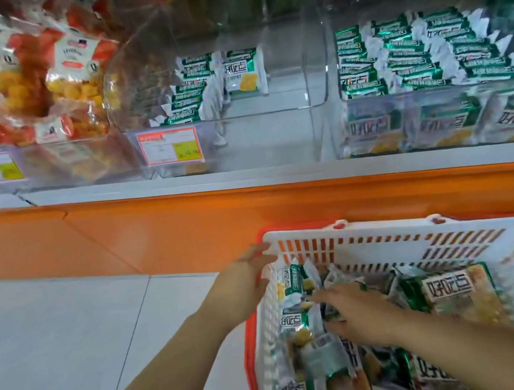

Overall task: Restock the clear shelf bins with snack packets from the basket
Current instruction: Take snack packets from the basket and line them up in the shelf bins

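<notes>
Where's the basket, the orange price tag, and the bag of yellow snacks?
basket (383, 227), head view, on its white far rim.
price tag (169, 147), head view, middle of the label.
bag of yellow snacks (10, 91), head view, on the yellow pieces inside.

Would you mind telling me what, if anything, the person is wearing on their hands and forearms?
Nothing that shows. The left hand and the right hand are ungloved. Both forearms are bare as far as the picture's lower edge, with no sleeves, watch, bracelet or rings visible.
</notes>
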